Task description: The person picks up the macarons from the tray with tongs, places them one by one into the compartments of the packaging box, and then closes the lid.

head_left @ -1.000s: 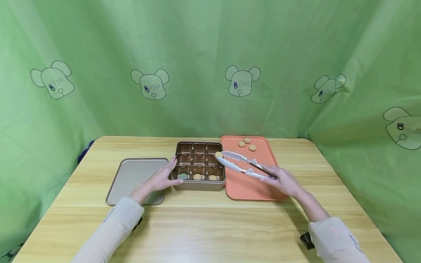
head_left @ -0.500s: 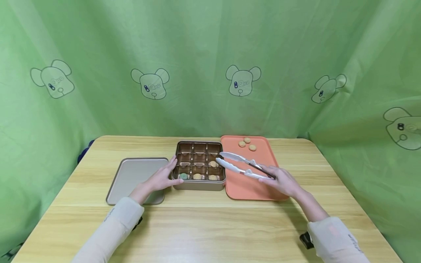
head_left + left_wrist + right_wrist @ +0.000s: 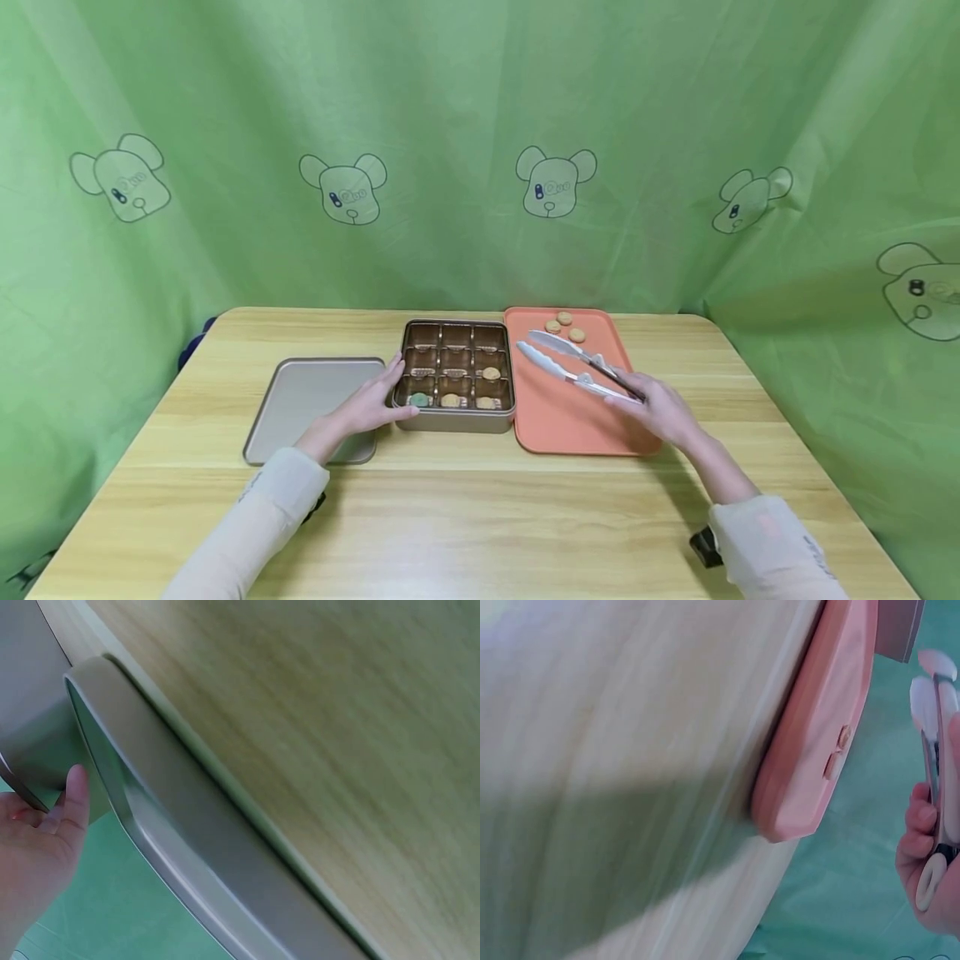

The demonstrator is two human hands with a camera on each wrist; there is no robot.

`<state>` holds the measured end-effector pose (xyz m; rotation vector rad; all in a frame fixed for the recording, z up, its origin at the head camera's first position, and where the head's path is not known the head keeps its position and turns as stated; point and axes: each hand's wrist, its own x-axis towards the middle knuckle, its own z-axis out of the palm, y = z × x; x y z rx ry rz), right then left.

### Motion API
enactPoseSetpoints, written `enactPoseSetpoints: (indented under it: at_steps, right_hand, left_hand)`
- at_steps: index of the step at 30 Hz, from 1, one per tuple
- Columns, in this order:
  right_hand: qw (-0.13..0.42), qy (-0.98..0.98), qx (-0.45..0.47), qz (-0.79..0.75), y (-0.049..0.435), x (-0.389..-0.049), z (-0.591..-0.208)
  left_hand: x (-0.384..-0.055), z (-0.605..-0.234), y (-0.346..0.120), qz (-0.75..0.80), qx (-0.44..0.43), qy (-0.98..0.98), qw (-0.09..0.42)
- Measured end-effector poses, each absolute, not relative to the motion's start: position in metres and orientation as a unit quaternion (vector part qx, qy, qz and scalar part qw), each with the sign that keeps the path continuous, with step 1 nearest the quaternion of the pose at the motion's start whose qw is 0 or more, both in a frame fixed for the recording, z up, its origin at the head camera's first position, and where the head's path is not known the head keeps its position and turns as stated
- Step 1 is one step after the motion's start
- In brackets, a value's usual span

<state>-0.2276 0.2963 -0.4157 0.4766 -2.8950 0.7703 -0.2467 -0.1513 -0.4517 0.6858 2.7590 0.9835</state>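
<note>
Bracing hand: left hand [image 3: 366, 408], thumb and fingers spread against the box [image 3: 454, 423], probably to steady it.
Tongs [image 3: 543, 360]: gripped in right hand [image 3: 660, 412], tips parted over the tray [image 3: 570, 435].
Cookies [image 3: 491, 373]: four in separate compartments [image 3: 454, 387]; three at tray's far end.

The location is a small curtained work booth. Green fabric curtain [image 3: 442, 83], printed with outlined cartoon animal heads [image 3: 351, 193], hangs in folds behind the bench [image 3: 480, 525] and along its left and right sides, forming a three-sided enclosure. The bench has a pale wood-grain top with rounded far corners. Tongs [image 3: 546, 362], a compartmented box [image 3: 453, 423] and a coral tray [image 3: 577, 433] are kitchen-type ware. A black device [image 3: 705, 547] at the right sleeve cuff [image 3: 761, 529] is consistent with a recording station. The room type beyond the curtain cannot be determined.
</note>
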Motion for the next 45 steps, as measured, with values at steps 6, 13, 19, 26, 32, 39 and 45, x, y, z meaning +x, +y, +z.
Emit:
enactPoseSetpoints:
  at_steps: [6,13,19,26,32,39,45]
  right_hand:
    - [0.066,-0.965,0.114,0.227,0.306,-0.226,-0.417]
    - [0.06,-0.976,0.049,0.204,0.315,-0.225,-0.417]
    - [0.047,-0.981,0.026,0.189,0.322,-0.224,-0.423]
    - [0.024,-0.982,0.013,0.189,0.331,-0.23,-0.43]
    - [0.029,-0.983,0.025,0.181,0.331,-0.241,-0.432]
    - [0.021,-0.986,0.019,0.161,0.327,-0.25,-0.432]
    - [0.014,-0.988,0.009,0.155,0.325,-0.248,-0.434]
  left_hand:
    - [-0.246,-0.451,-0.152,0.326,0.228,0.915,0.067]
    - [-0.247,-0.451,-0.151,0.324,0.226,0.916,0.067]
    - [-0.247,-0.451,-0.151,0.326,0.227,0.915,0.068]
    - [-0.247,-0.452,-0.151,0.326,0.229,0.915,0.063]
    - [-0.247,-0.453,-0.152,0.326,0.23,0.915,0.063]
    - [-0.247,-0.453,-0.152,0.328,0.227,0.915,0.059]
    - [-0.248,-0.454,-0.151,0.323,0.23,0.916,0.061]
